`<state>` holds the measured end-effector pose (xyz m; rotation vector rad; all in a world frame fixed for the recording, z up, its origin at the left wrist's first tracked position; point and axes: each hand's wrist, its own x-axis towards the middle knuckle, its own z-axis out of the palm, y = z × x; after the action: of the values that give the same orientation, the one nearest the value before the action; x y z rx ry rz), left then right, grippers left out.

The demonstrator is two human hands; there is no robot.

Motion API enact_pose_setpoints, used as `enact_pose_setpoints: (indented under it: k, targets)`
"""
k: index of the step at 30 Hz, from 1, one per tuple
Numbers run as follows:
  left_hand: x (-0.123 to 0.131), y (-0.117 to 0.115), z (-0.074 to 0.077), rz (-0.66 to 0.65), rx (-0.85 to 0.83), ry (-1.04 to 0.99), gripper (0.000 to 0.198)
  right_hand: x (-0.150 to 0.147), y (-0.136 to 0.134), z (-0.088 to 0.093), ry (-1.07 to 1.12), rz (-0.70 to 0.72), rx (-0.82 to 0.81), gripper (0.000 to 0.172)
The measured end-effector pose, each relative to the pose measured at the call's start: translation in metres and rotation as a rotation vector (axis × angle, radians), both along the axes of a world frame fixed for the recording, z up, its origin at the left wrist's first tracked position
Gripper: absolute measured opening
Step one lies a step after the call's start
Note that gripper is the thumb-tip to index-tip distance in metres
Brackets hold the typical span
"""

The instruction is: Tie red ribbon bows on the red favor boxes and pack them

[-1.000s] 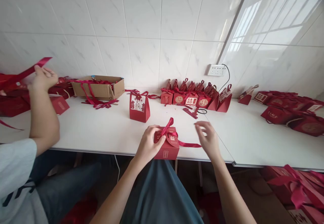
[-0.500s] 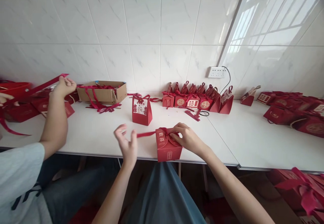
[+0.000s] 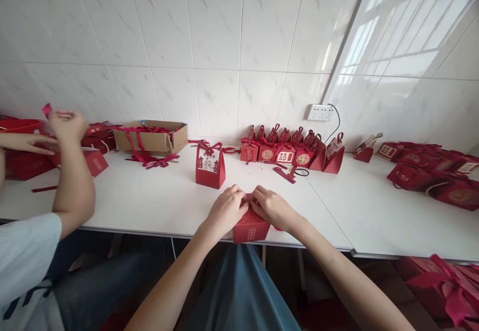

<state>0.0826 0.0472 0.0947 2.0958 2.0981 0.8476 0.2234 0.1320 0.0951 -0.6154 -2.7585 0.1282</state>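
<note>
A small red gift box (image 3: 251, 231) stands at the table's front edge, right before me. My left hand (image 3: 227, 208) is closed at the left of its top, fingertips pinching the red ribbon there. From the other side my right hand (image 3: 273, 206) pinches too, its fingertips almost meeting the left ones. Most of the ribbon is hidden under my fingers; a bit of red ribbon (image 3: 278, 228) shows below my right hand. Just beyond stands a red triangular box (image 3: 210, 166) with a printed front and a ribbon at its top.
A cardboard box (image 3: 149, 140) of red ribbons stands at the back left. Several finished boxes (image 3: 285, 153) line the wall, with more red boxes (image 3: 430, 176) at right. A co-worker's arm (image 3: 75, 171) reaches in at left. A big ribboned box (image 3: 445, 281) sits below the table, right.
My left hand has come right from the stretched ribbon to the box top and closed beside my right hand. The co-worker's raised hand has moved left, and their ribbon is mostly out of sight.
</note>
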Motion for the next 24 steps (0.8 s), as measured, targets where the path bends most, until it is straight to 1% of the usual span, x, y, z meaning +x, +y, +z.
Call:
enact_pose_setpoints:
  k: [2, 6, 8, 10, 12, 17, 21, 24]
  targets:
    - [0.000, 0.000, -0.003, -0.005, 0.025, -0.010, 0.012, 0.003, 0.002, -0.002, 0.067, 0.041, -0.050, 0.017]
    - [-0.001, 0.001, -0.016, -0.037, 0.161, -0.105, 0.013, 0.009, 0.011, -0.001, 0.267, 0.122, -0.297, 0.020]
    - [-0.002, 0.001, -0.022, -0.054, 0.192, -0.151, 0.013, 0.008, 0.016, 0.001, 0.268, 0.154, -0.394, 0.018]
    - [-0.004, 0.003, -0.026, -0.067, 0.187, -0.179, 0.014, 0.006, 0.020, 0.002, 0.245, 0.186, -0.466, 0.016]
    - [-0.005, 0.004, -0.028, -0.072, 0.178, -0.199, 0.014, 0.002, 0.022, 0.001, 0.233, 0.191, -0.498, 0.015]
    - [-0.005, 0.003, -0.027, -0.068, 0.183, -0.225, 0.013, -0.005, 0.023, -0.008, 0.291, 0.146, -0.494, 0.015]
    - [-0.003, 0.001, -0.027, -0.043, 0.193, -0.246, 0.012, -0.002, 0.022, -0.013, 0.319, 0.150, -0.566, 0.015]
    - [-0.003, 0.000, -0.026, -0.054, 0.168, -0.264, 0.010, 0.001, 0.021, -0.014, 0.325, 0.158, -0.616, 0.013]
